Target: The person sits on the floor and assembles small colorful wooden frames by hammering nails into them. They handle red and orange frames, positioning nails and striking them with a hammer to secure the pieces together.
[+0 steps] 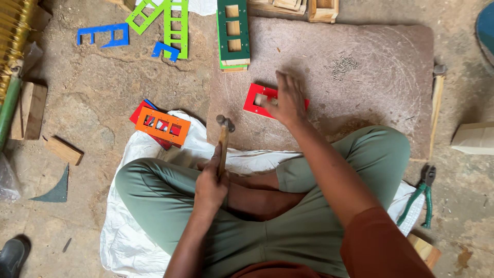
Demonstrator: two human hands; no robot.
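Observation:
I sit cross-legged on a white cloth (128,226) on the ground. My left hand (210,183) grips the wooden handle of a small hammer (224,135), its metal head pointing up and away from me. My right hand (288,100) reaches forward and presses down on a red flat frame piece (254,100) with square cut-outs. That piece lies on a large brownish stone slab (370,87). A small heap of nails (343,64) sits on the slab beyond my right hand.
An orange frame on red pieces (162,125) lies left of the hammer. Green frames (233,33) and blue cut-out shapes (103,35) lie farther off. Green-handled pliers (422,198) rest on the right, wooden blocks (474,138) nearby, and a dark shoe (11,256) at bottom left.

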